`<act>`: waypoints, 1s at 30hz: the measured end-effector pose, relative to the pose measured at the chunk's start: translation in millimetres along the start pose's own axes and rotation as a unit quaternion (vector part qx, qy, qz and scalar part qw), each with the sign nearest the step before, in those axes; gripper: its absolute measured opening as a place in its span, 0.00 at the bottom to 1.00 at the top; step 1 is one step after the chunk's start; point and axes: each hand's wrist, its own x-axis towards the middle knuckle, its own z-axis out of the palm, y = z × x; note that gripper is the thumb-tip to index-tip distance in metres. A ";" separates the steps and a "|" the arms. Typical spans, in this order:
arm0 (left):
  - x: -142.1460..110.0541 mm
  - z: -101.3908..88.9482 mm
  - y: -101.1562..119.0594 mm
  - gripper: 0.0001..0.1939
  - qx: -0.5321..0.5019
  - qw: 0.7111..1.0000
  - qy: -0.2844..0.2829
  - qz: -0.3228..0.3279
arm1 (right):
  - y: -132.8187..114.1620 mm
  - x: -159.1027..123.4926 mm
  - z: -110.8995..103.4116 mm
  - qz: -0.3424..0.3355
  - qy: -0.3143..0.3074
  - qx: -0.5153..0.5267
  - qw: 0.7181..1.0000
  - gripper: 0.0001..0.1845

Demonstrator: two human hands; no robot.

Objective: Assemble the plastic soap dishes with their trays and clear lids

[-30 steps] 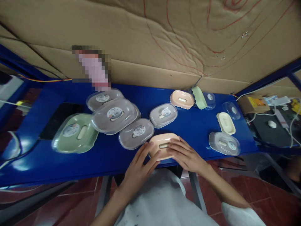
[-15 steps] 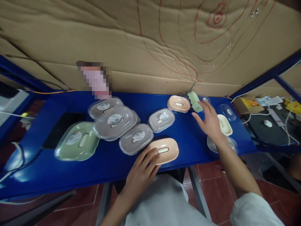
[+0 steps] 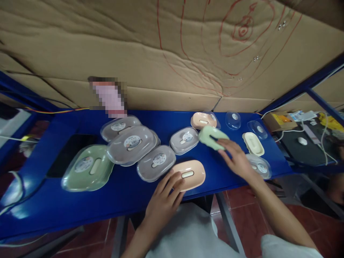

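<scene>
My right hand (image 3: 235, 157) pinches the end of a pale green oval plastic dish (image 3: 208, 135) and holds it tilted over the middle right of the table. Under the fingers of my left hand (image 3: 165, 191) lies a peach oval dish (image 3: 195, 168) with a white slot insert at its centre. Those fingers are spread across its left edge, and the thumb is hidden. Just left of it sits a grey dish under a clear labelled lid (image 3: 156, 163). A second peach dish (image 3: 203, 121) is behind the green one. To the right of my right hand is a cream dish (image 3: 253, 143).
Several grey lidded dishes (image 3: 131, 141) overlap on the blue table (image 3: 120, 204), with a green lidded one (image 3: 87, 168) at left. Clear lids (image 3: 233, 120) lie at the back right. A cardboard wall (image 3: 134, 71) rises behind. A mouse (image 3: 302, 141) is on the side table.
My right hand has taken hold of the pale green dish and brought it from the back of the table toward me and to the left. My left hand stays on the peach dish.
</scene>
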 end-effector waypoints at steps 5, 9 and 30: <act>-0.3 1.1 -1.0 0.18 -0.006 1.000 0.007 -0.001 | 14.1 -0.9 -5.8 -0.007 -0.040 -0.026 0.999 0.20; 0.8 1.0 -0.8 0.18 -0.011 1.000 0.002 0.000 | 78.2 67.8 -20.9 0.247 0.032 -0.090 0.964 0.33; -14.2 2.6 -9.4 0.39 -0.237 0.951 -0.051 -0.192 | -86.3 -46.9 41.5 -0.267 -0.179 0.060 0.945 0.33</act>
